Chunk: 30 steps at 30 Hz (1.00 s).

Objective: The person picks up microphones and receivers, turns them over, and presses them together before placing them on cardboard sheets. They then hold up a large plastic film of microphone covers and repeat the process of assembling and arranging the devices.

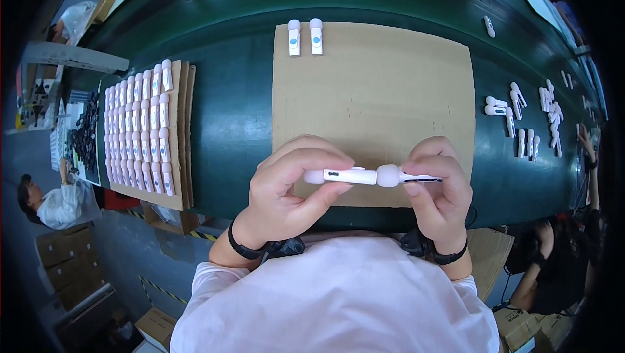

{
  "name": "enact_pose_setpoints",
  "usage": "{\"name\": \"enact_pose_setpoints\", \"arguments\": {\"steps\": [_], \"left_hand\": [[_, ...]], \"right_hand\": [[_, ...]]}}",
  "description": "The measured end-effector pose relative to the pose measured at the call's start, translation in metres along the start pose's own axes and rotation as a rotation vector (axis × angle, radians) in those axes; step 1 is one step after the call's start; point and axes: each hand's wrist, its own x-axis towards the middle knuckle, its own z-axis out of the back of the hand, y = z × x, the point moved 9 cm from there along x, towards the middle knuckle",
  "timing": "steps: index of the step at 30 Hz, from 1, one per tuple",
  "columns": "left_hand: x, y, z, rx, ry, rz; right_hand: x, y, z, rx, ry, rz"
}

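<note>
I can't see the right end of the slim white plastic wand-shaped device point(364, 176); my right hand point(437, 187) covers it. My left hand point(290, 190) hides part of its other end. The scattered small white plastic pieces point(530, 115) far right are too tiny and warped to identify. My white shirt point(338, 301) blocks the green table's point(228, 132) near edge.

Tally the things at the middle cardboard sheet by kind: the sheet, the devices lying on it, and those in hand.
Cardboard sheet: 1
Lying white devices, at its far edge: 2
Held white devices, one each in left hand and right hand: 2
Total: 5
</note>
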Motion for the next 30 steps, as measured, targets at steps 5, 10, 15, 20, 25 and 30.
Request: {"name": "enact_pose_setpoints", "arguments": {"steps": [5,10,15,20,25,30], "left_hand": [[0.005,-0.004,-0.005,0.106,0.064,-0.021],[0.004,-0.001,0.000,0.116,0.001,-0.005],[0.010,0.008,-0.009,0.007,0.078,0.143],[0.003,0.016,-0.024,-0.284,0.088,0.257],[-0.004,0.021,-0.022,-0.394,0.074,0.301],[-0.008,0.021,-0.023,-0.397,0.074,0.285]], "right_hand": [[0.000,-0.001,0.011,0.314,-0.237,-0.073],[0.006,0.004,0.018,0.120,-0.109,-0.077],[0.006,-0.007,-0.013,0.181,0.057,-0.227],[0.003,-0.019,-0.034,0.439,0.054,-0.279],[-0.001,-0.027,-0.036,0.544,0.072,-0.379],[-0.002,-0.026,-0.034,0.600,0.046,-0.360]]}}
